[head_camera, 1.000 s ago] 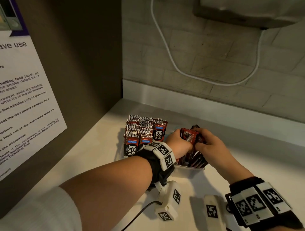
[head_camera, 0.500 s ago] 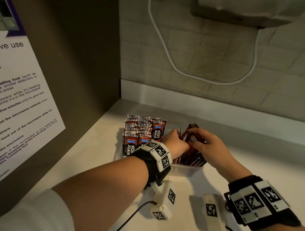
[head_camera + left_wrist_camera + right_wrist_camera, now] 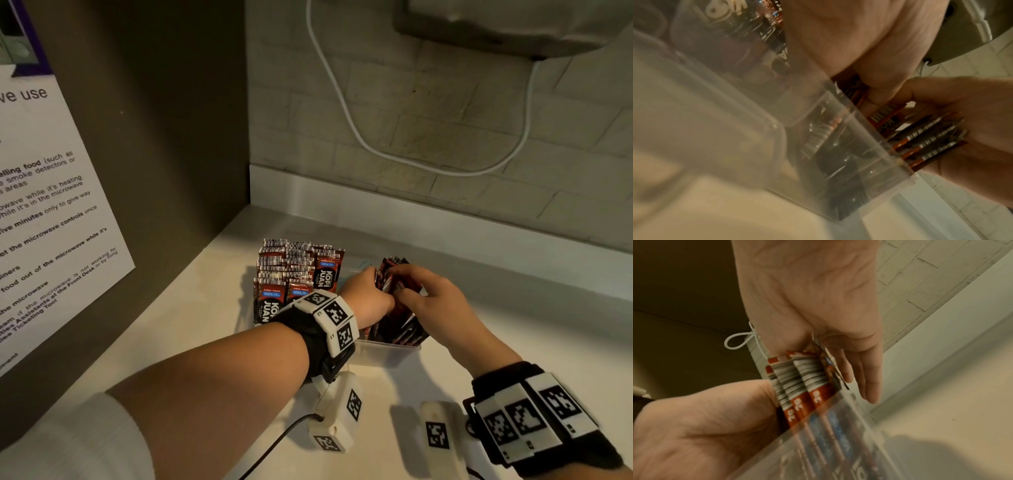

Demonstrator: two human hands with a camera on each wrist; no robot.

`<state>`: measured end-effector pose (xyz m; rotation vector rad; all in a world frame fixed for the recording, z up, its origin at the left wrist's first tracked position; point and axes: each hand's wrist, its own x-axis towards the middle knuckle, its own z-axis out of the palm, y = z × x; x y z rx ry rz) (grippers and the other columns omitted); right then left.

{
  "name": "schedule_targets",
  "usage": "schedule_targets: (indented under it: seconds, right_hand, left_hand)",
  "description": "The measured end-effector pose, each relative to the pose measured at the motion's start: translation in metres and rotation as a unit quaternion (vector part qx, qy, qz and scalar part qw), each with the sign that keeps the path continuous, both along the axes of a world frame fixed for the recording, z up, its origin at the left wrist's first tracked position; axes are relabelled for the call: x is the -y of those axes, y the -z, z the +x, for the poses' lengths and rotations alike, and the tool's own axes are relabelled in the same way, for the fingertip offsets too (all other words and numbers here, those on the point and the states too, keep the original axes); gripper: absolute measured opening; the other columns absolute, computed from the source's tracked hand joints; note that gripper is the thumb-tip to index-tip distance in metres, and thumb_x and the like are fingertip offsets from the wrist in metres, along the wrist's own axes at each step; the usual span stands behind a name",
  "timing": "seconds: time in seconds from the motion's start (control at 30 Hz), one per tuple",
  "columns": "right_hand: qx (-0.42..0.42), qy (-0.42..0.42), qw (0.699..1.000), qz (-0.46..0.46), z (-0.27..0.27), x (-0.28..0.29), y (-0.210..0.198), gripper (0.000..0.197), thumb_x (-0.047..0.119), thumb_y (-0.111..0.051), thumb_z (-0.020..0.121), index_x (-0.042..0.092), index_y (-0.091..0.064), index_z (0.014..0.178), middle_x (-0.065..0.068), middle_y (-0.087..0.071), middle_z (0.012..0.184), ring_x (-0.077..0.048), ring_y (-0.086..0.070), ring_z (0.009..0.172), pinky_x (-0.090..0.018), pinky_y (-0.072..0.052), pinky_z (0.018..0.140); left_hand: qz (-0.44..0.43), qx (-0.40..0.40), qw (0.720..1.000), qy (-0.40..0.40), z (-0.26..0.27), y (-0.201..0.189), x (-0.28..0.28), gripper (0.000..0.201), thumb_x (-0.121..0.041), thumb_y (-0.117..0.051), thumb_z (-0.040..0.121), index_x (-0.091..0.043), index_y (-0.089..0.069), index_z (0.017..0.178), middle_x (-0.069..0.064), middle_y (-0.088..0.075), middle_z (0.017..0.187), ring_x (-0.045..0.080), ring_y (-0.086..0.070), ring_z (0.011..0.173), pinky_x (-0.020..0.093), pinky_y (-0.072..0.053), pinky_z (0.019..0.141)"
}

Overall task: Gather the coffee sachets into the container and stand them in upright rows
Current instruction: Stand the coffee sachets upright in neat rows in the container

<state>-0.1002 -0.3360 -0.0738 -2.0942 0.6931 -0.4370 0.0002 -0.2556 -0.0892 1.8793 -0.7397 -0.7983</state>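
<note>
Several red-and-black coffee sachets [image 3: 394, 301] stand bunched and leaning in the right half of a clear plastic container [image 3: 385, 353], their tops poking above its rim. Both hands work on this bunch: the left hand [image 3: 364, 301] curls its fingers and thumb round the sachets from the left, and the left wrist view shows its thumb pressing a sachet against the pack. The right hand [image 3: 428, 301] comes at the same bunch from the right, its thumb tucked behind the tops while the fingers lie fairly straight along the outer sachet, as the right wrist view shows; it holds the pack squeezed between thumb and fingers. In the left half of the container, more sachets [image 3: 294, 274] stand upright in tidy rows, printed faces toward the camera. The container sits on a pale counter [image 3: 191, 329] near a corner, beside a dark side panel bearing a printed notice [image 3: 44, 219]. Behind, a white cable [image 3: 346, 113] loops down across a brick-pattern wall [image 3: 428, 113] from an appliance above.
</note>
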Motion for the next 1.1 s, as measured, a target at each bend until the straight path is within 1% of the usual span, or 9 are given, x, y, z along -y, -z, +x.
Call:
schedule_targets:
  seconds: [0.13, 0.3, 0.5, 0.6, 0.7, 0.83, 0.93, 1.0, 1.1]
  right_hand:
    - [-0.016, 0.013, 1.000, -0.008, 0.001, 0.000, -0.001, 0.036, 0.013, -0.058, 0.087, 0.036, -0.063, 0.115, -0.003, -0.061, 0.116, -0.022, -0.061, 0.102, -0.038, -0.052, 0.089]
    - [-0.038, 0.043, 0.997, -0.054, 0.001, 0.001, -0.006, 0.030, 0.010, -0.059, 0.087, 0.021, -0.064, 0.114, -0.003, -0.062, 0.103, -0.022, -0.061, 0.088, -0.026, -0.046, 0.070]
    - [-0.029, 0.041, 0.996, -0.070, 0.000, 0.002, -0.008, 0.028, 0.015, -0.065, 0.084, 0.024, -0.064, 0.110, -0.001, -0.063, 0.105, -0.019, -0.061, 0.088, -0.022, -0.046, 0.065]
    - [-0.032, 0.031, 0.995, -0.089, 0.001, 0.001, -0.009, 0.041, 0.018, -0.067, 0.082, 0.029, -0.059, 0.121, -0.003, -0.058, 0.119, -0.024, -0.059, 0.102, -0.029, -0.049, 0.080]
    - [-0.067, -0.023, 0.991, -0.110, 0.004, -0.001, -0.013, 0.054, 0.015, -0.061, 0.087, 0.033, -0.049, 0.136, 0.001, -0.033, 0.151, -0.021, -0.040, 0.133, -0.032, -0.038, 0.104]
    - [-0.117, -0.031, 0.988, -0.099, 0.008, 0.000, -0.015, 0.055, 0.017, -0.053, 0.091, 0.027, -0.042, 0.143, 0.005, -0.019, 0.159, -0.020, -0.029, 0.141, -0.034, -0.031, 0.111]
    - [-0.037, 0.013, 0.995, -0.087, 0.003, -0.004, -0.020, 0.049, 0.022, -0.059, 0.091, 0.025, -0.048, 0.138, 0.003, -0.033, 0.151, -0.018, -0.035, 0.137, -0.033, -0.034, 0.107]
    - [0.073, 0.055, 0.993, -0.070, -0.002, -0.010, -0.028, 0.039, 0.017, -0.062, 0.088, 0.025, -0.055, 0.126, 0.006, -0.049, 0.132, -0.015, -0.044, 0.126, -0.030, -0.039, 0.097]
    - [0.170, 0.056, 0.984, -0.010, -0.006, -0.027, -0.041, 0.032, 0.008, -0.068, 0.081, 0.020, -0.053, 0.107, 0.008, -0.057, 0.115, -0.017, -0.055, 0.111, -0.040, -0.049, 0.088]
  left_hand:
    - [-0.001, 0.010, 1.000, -0.015, 0.004, -0.001, 0.001, 0.045, -0.006, -0.060, 0.076, -0.012, -0.053, 0.121, 0.014, -0.061, 0.112, 0.032, -0.061, 0.102, 0.046, -0.053, 0.090]
    - [0.000, -0.001, 1.000, -0.002, 0.005, -0.001, -0.001, 0.042, -0.005, -0.059, 0.078, -0.011, -0.053, 0.118, 0.014, -0.063, 0.107, 0.032, -0.062, 0.100, 0.047, -0.053, 0.089]
    - [-0.003, -0.003, 1.000, 0.000, 0.008, 0.000, -0.001, 0.043, -0.005, -0.060, 0.077, -0.011, -0.053, 0.119, 0.014, -0.063, 0.109, 0.032, -0.061, 0.101, 0.048, -0.053, 0.091]
    - [-0.014, -0.005, 1.000, -0.009, 0.009, 0.000, -0.001, 0.041, -0.005, -0.059, 0.076, -0.012, -0.055, 0.116, 0.013, -0.064, 0.108, 0.031, -0.062, 0.100, 0.048, -0.053, 0.090]
    - [-0.012, 0.003, 1.000, -0.004, 0.008, 0.000, 0.000, 0.043, -0.005, -0.059, 0.077, -0.012, -0.054, 0.119, 0.013, -0.064, 0.109, 0.031, -0.061, 0.102, 0.047, -0.053, 0.090]
    - [-0.014, 0.013, 1.000, -0.002, 0.008, 0.000, -0.001, 0.038, -0.004, -0.059, 0.078, -0.011, -0.055, 0.115, 0.012, -0.063, 0.106, 0.032, -0.061, 0.101, 0.045, -0.053, 0.089]
    - [-0.041, 0.014, 0.999, -0.033, 0.009, -0.008, -0.004, 0.032, -0.005, -0.057, 0.082, -0.013, -0.056, 0.113, 0.006, -0.062, 0.102, 0.030, -0.061, 0.100, 0.041, -0.053, 0.087]
    - [-0.076, -0.001, 0.995, -0.060, 0.010, -0.019, -0.010, 0.026, -0.007, -0.057, 0.083, -0.015, -0.056, 0.107, 0.006, -0.063, 0.102, 0.029, -0.061, 0.097, 0.045, -0.053, 0.089]
    - [-0.155, -0.066, 0.981, -0.098, 0.011, -0.038, -0.023, 0.017, -0.005, -0.058, 0.082, -0.018, -0.054, 0.090, 0.008, -0.059, 0.090, 0.023, -0.059, 0.085, 0.042, -0.052, 0.079]
